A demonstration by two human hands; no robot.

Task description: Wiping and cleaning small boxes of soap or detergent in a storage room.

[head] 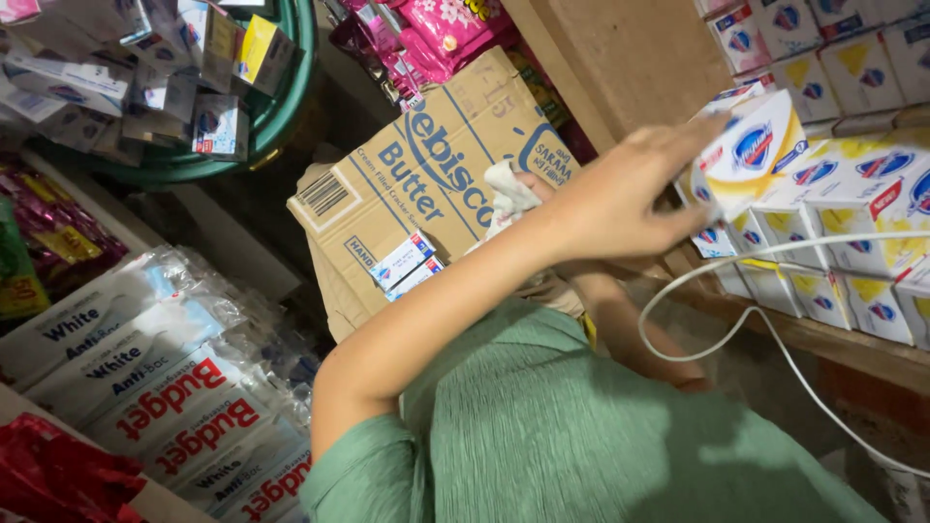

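We saw left hand (620,199) gripping white-and-yellow soap box (751,150) at wooden shelf (823,339) front edge, beside stacked soap boxes (852,232). Right hand (538,189) clutched white cloth (509,194). Shelf rows looked mostly filled; two small boxes (407,263) remained on cardboard carton (426,184).

We see the cardboard box (426,184) left of the shelf (823,339) where small boxes (852,223) stand in rows; wrapped packs (145,387) lie lower left; a basin (281,107) sits behind them.
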